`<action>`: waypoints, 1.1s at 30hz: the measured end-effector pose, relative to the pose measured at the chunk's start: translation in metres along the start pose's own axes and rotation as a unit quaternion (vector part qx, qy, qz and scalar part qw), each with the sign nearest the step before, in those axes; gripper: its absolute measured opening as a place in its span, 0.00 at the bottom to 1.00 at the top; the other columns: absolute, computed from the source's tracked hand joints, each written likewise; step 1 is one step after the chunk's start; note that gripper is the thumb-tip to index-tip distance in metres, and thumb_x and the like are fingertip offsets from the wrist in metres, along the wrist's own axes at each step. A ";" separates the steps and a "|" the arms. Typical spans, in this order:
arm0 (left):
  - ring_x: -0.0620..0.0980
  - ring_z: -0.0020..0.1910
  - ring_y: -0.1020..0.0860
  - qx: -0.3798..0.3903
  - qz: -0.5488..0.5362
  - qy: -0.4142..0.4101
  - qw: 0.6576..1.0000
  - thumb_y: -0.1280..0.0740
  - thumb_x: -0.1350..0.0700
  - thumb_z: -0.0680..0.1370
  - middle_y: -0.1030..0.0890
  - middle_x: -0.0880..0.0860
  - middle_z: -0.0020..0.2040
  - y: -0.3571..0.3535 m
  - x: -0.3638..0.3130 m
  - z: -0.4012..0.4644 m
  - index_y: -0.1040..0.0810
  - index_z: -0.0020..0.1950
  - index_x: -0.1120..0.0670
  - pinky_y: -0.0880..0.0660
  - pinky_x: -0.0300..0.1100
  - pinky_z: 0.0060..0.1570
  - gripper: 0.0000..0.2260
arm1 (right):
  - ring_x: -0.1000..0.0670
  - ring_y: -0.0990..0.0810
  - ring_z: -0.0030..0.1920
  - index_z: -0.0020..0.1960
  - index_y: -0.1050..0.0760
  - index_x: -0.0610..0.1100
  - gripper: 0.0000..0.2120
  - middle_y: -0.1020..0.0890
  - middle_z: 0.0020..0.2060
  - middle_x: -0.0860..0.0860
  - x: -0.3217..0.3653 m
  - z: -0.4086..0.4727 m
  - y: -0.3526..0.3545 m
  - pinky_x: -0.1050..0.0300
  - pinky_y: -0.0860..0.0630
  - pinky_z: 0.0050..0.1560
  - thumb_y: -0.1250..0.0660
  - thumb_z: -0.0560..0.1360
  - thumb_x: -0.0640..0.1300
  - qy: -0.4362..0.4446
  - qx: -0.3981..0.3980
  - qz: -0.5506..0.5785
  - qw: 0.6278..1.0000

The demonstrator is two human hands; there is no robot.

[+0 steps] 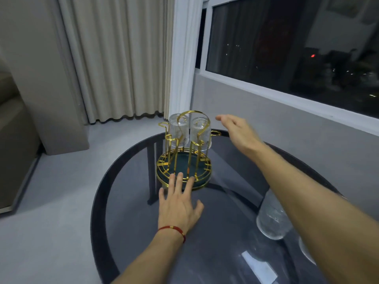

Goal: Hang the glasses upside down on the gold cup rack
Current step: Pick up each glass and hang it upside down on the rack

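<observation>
The gold cup rack [185, 160] stands on a dark green round base at the far side of the glass table [131, 201]. Two clear textured glasses hang upside down on its far pegs, the left glass [178, 130] and the right glass [202, 133]. My left hand [179, 201] lies flat with fingers spread, its fingertips on the near rim of the rack's base. My right hand [238, 132] hovers open just right of the right glass, holding nothing. Another clear glass [271, 220] stands on the table under my right forearm, partly hidden.
Part of a further glass [305, 253] shows at the table's right, beneath my forearm. The table is round, smoked glass with a dark frame. A grey wall with a window is close on the right; curtains hang behind; a sofa is at far left.
</observation>
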State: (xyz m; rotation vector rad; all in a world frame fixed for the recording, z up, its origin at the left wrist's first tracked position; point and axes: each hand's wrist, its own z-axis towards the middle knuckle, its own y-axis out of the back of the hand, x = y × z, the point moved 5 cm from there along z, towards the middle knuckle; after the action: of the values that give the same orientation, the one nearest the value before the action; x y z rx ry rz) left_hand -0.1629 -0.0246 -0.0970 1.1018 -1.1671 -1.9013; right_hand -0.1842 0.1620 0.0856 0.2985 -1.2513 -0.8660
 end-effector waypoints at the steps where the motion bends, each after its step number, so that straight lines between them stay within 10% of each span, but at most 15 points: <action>1: 0.54 0.82 0.57 0.001 -0.002 -0.003 1.000 0.42 0.41 0.79 0.50 0.52 0.84 0.003 -0.002 -0.002 0.47 0.82 0.44 0.46 0.62 0.77 0.32 | 0.50 0.25 0.71 0.73 0.23 0.49 0.21 0.20 0.71 0.51 0.001 -0.021 0.009 0.52 0.31 0.70 0.45 0.85 0.53 0.016 -0.020 -0.017 1.000; 11: 0.54 0.77 0.37 0.000 -0.150 -0.113 0.982 0.29 0.51 0.75 0.31 0.56 0.77 0.021 -0.084 -0.032 0.34 0.77 0.54 0.39 0.49 0.75 0.32 | 0.46 0.18 0.60 0.60 0.16 0.41 0.16 0.15 0.58 0.47 -0.017 -0.218 0.047 0.50 0.25 0.65 0.33 0.75 0.32 0.053 -0.107 -0.094 0.988; 19: 0.51 0.78 0.40 0.092 -0.351 -0.103 0.926 0.24 0.51 0.70 0.39 0.54 0.81 0.009 -0.175 -0.042 0.48 0.82 0.52 0.39 0.41 0.70 0.47 | 0.52 0.19 0.54 0.56 0.16 0.44 0.15 0.15 0.54 0.51 -0.050 -0.255 0.085 0.52 0.22 0.60 0.35 0.74 0.32 -0.023 -0.213 -0.034 0.976; 33: 0.45 0.59 0.26 0.081 -0.263 -0.106 0.956 0.19 0.43 0.64 0.25 0.51 0.66 0.027 -0.143 -0.035 0.32 0.74 0.51 0.28 0.39 0.56 0.43 | 0.58 0.15 0.44 0.53 0.15 0.49 0.16 0.14 0.43 0.56 -0.070 -0.247 0.061 0.66 0.20 0.47 0.36 0.75 0.34 -0.059 -0.108 0.055 0.991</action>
State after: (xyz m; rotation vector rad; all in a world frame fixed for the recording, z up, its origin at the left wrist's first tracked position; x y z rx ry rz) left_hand -0.0667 0.0713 -0.0357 1.4324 -1.2500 -2.4108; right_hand 0.0619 0.1904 -0.0051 0.0059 -1.2580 -0.9246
